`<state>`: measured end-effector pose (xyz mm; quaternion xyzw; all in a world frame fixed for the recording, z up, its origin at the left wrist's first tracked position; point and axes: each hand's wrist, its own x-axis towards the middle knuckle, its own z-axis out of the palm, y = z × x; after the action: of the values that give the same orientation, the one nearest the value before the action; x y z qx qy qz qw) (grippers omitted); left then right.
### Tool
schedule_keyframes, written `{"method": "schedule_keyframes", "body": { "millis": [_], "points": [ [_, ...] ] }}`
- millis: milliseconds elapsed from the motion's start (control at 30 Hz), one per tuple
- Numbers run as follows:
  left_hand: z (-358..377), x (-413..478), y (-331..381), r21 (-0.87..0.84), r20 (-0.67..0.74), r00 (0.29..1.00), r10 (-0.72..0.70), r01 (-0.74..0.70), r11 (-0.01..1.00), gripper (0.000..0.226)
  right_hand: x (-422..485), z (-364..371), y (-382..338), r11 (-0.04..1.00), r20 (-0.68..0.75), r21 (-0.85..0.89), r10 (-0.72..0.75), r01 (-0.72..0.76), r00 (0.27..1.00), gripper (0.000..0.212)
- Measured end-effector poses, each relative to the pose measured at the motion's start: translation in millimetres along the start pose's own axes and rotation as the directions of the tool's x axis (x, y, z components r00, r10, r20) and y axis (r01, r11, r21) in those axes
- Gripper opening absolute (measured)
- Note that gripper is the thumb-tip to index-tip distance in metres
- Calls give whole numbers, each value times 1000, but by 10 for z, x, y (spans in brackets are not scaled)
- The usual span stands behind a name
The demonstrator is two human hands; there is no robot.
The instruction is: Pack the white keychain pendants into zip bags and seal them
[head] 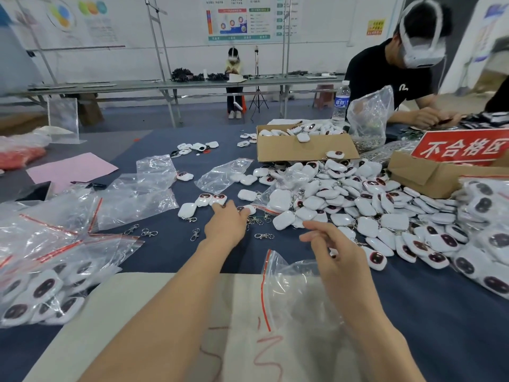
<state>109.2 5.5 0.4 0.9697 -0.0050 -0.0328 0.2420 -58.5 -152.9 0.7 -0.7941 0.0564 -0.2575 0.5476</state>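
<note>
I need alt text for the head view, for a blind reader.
A person's left hand touches loose white pendants on a dark table; the right hand is over an empty zip bag. A pendant pile lies to the right, filled bags to the left.

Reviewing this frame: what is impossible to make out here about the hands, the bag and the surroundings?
Head view only.
1. Left hand: its back hides the fingertips, so any grip on the white pendant is unclear.
2. Right hand: its palm hides whether it holds the zip bag beneath.
3. Wall posters: print too small and blurred.
4. Right cardboard box: red sign covers its inside.
</note>
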Motion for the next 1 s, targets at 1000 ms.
{"method": "schedule_keyframes", "body": {
  "millis": [1000],
  "points": [
    [15,-784,-8,-555,-218,885,412,-460,694,22,211,-41,-101,966,-102,253,-30,55,994,32]
  ]
}}
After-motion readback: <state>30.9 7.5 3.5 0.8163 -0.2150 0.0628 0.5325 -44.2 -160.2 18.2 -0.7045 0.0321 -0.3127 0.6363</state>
